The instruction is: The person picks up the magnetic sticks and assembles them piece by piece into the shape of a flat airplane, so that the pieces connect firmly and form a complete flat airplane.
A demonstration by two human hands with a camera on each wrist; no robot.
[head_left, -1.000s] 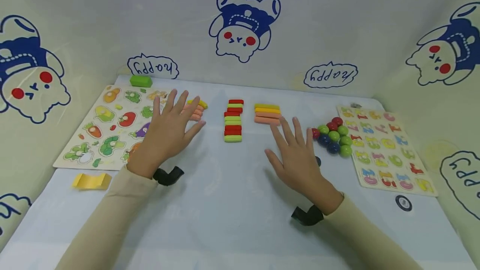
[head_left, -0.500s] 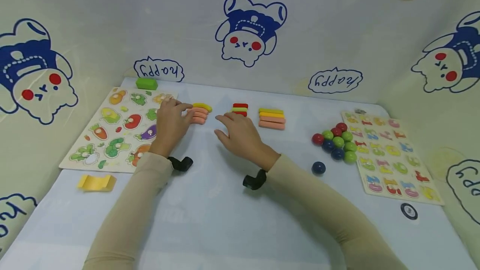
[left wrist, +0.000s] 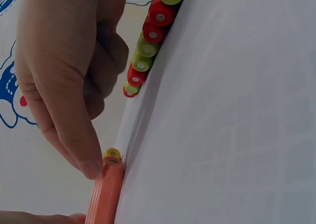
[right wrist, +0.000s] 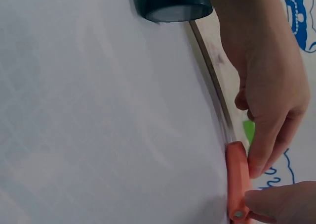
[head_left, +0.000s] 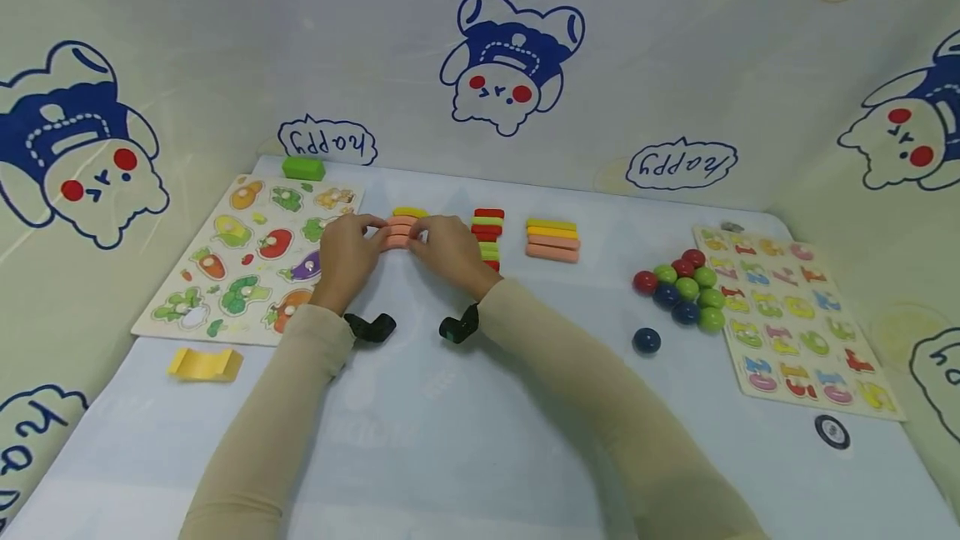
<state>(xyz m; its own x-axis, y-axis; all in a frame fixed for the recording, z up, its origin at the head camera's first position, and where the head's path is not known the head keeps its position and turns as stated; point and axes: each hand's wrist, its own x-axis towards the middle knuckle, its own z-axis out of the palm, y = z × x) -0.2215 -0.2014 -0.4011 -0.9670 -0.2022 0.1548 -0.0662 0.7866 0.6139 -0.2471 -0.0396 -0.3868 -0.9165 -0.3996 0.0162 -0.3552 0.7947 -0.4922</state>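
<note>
Several curved orange magnetic sticks (head_left: 399, 232) lie side by side, with a yellow one (head_left: 409, 212) behind them. My left hand (head_left: 349, 257) pinches at their left end and my right hand (head_left: 450, 250) at their right end, thumbs and fingertips on the nearer orange sticks. In the left wrist view the right fingertips touch the orange stick (left wrist: 106, 192) near its magnet-tipped end. The right wrist view has both hands on the orange stick (right wrist: 237, 172). Right of them, my right hand partly hides a row of red and green sticks (head_left: 487, 222).
Straight yellow and orange sticks (head_left: 552, 242) lie to the right. Red, green and blue balls (head_left: 686, 290) cluster by a number board (head_left: 801, 319), one blue ball (head_left: 647, 341) apart. At left are a vegetable puzzle board (head_left: 247, 273), a green block (head_left: 303, 168) and a yellow piece (head_left: 205, 365).
Both hands started spread with straight fingers above the table. They have come down and inward, the right hand moving left, and now hold the curved orange sticks at both ends.
</note>
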